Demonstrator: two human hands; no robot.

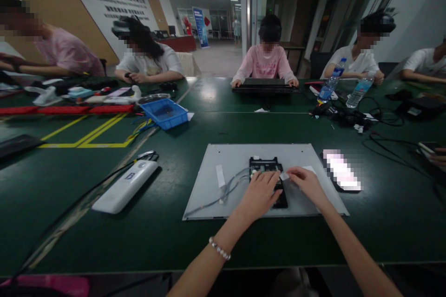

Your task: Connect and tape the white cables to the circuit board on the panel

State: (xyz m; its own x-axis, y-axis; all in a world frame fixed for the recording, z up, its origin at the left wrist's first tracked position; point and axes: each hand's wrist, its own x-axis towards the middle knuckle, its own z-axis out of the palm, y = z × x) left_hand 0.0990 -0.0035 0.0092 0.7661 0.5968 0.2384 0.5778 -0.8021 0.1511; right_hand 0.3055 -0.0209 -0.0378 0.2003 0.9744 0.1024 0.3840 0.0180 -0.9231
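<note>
A flat light-grey panel (205,199) lies on the table in front of me, with a black plastic frame (281,200) on its middle. My left hand (259,192) rests over this frame, fingers stretched out flat, and hides much of it. Just to its right, my right hand (306,183) pinches a small whitish strip (285,176) between thumb and finger at the frame's right edge. Thin grey cables (230,189) run from the frame's left side across the panel. Left of them lies a white strip (220,176). Another pale piece is partly hidden behind my right hand.
Right of the panel lies a phone (341,171) with a lit screen; to the left is a white power bank (127,186) with cables. A blue tray (165,113) stands farther back. Bottles (360,90) and black cables are at the back right. Several people sit across the table.
</note>
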